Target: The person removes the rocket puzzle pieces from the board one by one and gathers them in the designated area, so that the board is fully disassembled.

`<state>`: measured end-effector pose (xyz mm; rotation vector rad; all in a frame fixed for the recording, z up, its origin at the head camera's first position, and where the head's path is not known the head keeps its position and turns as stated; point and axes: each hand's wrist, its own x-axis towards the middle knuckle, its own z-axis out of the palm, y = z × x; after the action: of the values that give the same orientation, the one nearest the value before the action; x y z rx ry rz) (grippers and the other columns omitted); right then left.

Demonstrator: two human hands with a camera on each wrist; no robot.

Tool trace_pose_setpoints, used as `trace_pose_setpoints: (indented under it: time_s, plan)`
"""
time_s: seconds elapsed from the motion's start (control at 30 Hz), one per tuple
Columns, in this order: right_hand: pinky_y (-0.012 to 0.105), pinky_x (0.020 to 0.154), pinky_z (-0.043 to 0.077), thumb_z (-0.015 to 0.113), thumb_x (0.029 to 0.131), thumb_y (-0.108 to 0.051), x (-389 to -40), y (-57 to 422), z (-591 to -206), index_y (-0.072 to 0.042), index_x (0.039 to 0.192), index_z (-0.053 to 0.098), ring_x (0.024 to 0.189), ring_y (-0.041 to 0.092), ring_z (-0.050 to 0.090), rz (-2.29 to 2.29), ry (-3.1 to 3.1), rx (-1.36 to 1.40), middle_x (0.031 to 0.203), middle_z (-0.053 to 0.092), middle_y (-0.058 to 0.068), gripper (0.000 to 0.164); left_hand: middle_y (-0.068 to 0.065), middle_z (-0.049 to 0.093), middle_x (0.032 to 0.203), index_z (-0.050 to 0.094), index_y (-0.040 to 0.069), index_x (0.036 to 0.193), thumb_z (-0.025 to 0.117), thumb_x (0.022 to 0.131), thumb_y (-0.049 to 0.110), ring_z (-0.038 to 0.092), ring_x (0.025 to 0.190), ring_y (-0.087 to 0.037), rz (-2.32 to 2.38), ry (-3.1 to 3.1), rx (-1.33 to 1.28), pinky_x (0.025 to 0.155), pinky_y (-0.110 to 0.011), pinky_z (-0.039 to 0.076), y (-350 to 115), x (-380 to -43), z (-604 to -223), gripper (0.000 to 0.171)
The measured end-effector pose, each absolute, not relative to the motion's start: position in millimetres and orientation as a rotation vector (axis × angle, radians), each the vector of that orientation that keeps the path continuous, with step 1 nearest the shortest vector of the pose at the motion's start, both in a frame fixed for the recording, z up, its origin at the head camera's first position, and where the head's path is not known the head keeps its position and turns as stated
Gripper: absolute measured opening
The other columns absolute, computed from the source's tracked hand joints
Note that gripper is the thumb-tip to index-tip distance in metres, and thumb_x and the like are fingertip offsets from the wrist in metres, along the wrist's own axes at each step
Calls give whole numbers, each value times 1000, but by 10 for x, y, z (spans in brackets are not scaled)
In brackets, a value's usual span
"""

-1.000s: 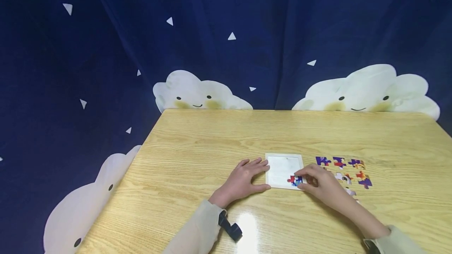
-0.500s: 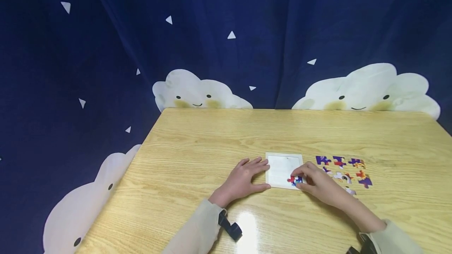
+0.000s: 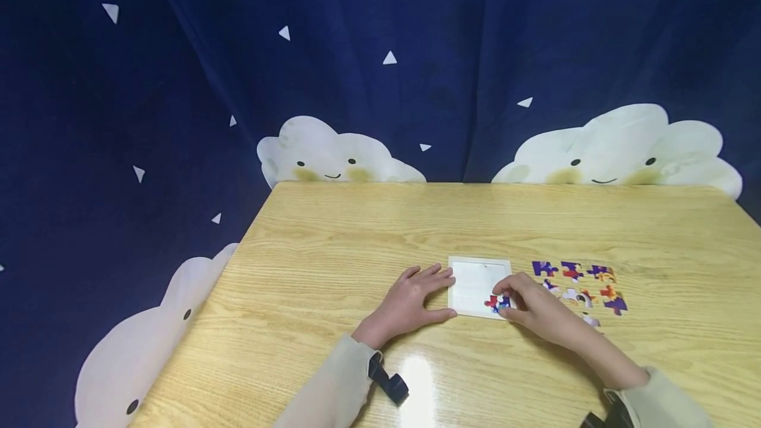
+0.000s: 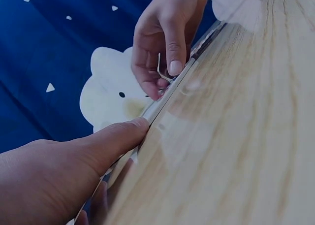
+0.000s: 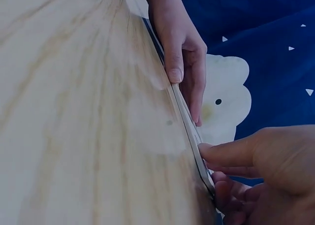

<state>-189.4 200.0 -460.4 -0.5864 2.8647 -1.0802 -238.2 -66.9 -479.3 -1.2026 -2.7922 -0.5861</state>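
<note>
A square white puzzle tray (image 3: 479,259) lies on the wooden table. In its lower right corner is a red, white and blue jigsaw piece (image 3: 495,304), partly covered by fingertips. My right hand (image 3: 540,310) pinches at this piece with curled fingers and thumb; the left wrist view also has this right hand (image 4: 167,35) low over the tray's edge. My left hand (image 3: 412,300) rests against the tray's left side with fingers spread and fairly straight. Its thumb (image 4: 115,139) touches the near left corner in the left wrist view.
Several loose jigsaw pieces (image 3: 580,295), purple, orange and white, lie in rows right of the tray, some hidden behind my right hand. A dark blue curtain (image 3: 368,32) with white clouds hangs behind the table (image 3: 333,230) and along its left side.
My right hand has shifted slightly left over the tray's corner, then stayed nearly still at the piece. The left hand has kept its place on the tray's left edge.
</note>
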Motion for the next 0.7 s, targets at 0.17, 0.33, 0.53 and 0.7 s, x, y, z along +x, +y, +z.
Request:
trace_pose_setpoints:
  time_s: [0.17,0.33,0.53,0.7]
  plan:
    - [20,65,40,70,88,-9,-1920,1997,-4562,-8,107,62,81,4,43,-1081,2814,-602,95,54,2,20,8,48,150,55,22,140,63,90,52,40,144,-14,-583,-2782,-1199,119,-42,33,-672,-2387,-4788,59]
    - [20,65,39,70,87,-7,-1953,1992,-4545,-9,103,60,80,5,43,-1099,2777,-633,90,49,1,19,7,49,150,55,22,140,64,90,52,41,144,-14,-581,-2783,-1197,119,-42,33,-674,-2377,-4785,59]
    - [20,63,38,70,86,-5,-1946,1996,-4565,-9,103,58,78,3,41,-1173,2749,-643,92,49,3,22,7,49,149,56,22,140,65,90,51,40,144,-13,-599,-2800,-1190,119,-42,33,-674,-2372,-4783,59]
    - [19,62,40,73,83,-4,-1902,1991,-4612,-13,102,59,74,2,42,-1178,2842,-678,94,51,1,25,8,49,149,56,22,139,64,90,51,41,144,-13,-589,-2791,-1193,119,-42,33,-664,-2371,-4790,58]
